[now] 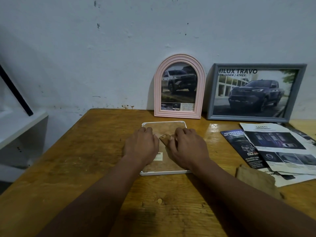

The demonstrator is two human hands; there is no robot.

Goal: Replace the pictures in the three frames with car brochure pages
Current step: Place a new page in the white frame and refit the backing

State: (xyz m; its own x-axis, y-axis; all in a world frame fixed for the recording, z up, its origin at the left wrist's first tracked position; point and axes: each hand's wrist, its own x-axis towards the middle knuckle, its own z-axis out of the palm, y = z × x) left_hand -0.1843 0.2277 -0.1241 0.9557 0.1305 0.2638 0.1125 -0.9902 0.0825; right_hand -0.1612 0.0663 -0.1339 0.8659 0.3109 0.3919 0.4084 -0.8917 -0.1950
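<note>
The left hand (141, 145) lies palm-down on the back of the white frame (164, 173), which is face-down on the counter (85, 151); its bent fingers press near the far-left corner and grip nothing visible, likely steadying the backing. The right hand (188, 146), on the frame's right half, curls its fingers at the fold-out stand (165, 138); whether they pinch it cannot be told. Behind the white frame and rightward, the pink frame (157, 93) and grey frame (256, 65) lean on the wall showing trucks, with brochure pages (277, 146) lying further right.
</note>
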